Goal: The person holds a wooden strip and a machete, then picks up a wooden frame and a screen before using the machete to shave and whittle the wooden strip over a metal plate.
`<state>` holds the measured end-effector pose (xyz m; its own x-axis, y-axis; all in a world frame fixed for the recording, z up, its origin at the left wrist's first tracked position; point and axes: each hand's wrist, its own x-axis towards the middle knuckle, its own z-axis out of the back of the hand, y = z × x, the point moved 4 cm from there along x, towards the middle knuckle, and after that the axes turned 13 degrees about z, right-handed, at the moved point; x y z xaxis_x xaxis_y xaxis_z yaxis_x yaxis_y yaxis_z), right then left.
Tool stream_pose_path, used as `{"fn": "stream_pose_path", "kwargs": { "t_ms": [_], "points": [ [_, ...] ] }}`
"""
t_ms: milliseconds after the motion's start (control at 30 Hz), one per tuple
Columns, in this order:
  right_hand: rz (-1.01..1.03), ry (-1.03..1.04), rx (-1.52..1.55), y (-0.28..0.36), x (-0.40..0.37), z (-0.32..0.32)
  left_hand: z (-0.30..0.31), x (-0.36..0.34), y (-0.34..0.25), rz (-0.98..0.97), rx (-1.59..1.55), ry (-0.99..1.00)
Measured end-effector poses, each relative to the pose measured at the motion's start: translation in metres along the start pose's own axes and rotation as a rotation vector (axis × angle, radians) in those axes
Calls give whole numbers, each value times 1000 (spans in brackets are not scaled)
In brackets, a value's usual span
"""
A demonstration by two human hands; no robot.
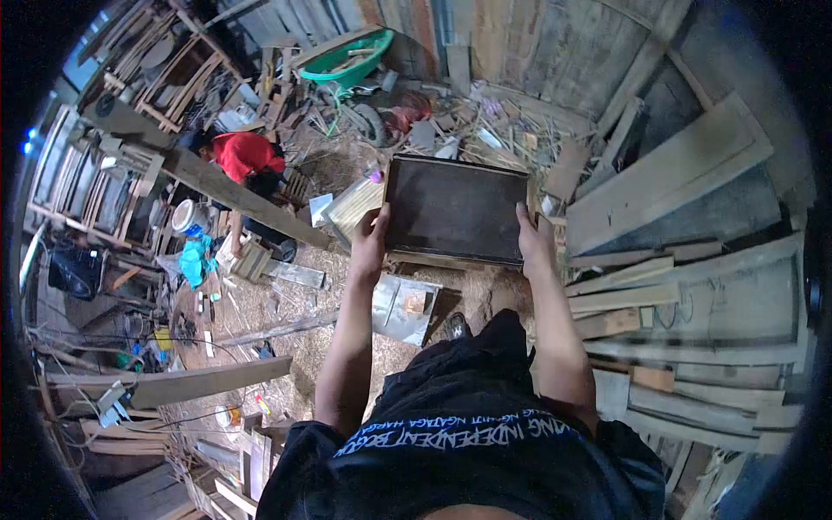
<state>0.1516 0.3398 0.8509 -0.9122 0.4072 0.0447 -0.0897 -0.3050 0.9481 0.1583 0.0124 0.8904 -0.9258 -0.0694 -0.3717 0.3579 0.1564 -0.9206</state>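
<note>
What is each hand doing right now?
Left hand: closed on the left edge of the panel.
Right hand: closed on its right edge.

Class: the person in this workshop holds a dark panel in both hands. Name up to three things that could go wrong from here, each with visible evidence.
1. The left hand and right hand grip the dark panel only at its side edges; it might slip onto the shoe below.
2. Loose planks lie close beside the legs: a trip seems possible.
3. A person in red crouches nearby; a swung panel could hit them.
</note>
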Motion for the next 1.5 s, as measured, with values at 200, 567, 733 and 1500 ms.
{"fn": "stream_pose_path", "kwargs": {
  "t_ms": [200, 567, 733, 1500],
  "points": [
    [-102, -131, 99, -6, -47, 44, -42, 3, 18, 5, 74, -42],
    [-273, -463, 306, -85, -141, 135, -128, -9, 101, 152, 349, 259],
    [-346, -540, 322, -165, -190, 142, -165, -6, 158, 154, 692, 297],
    [-702, -627, 7, -669, -323, 92, -237, 176, 742, 108, 1000, 844]
  ]
}}
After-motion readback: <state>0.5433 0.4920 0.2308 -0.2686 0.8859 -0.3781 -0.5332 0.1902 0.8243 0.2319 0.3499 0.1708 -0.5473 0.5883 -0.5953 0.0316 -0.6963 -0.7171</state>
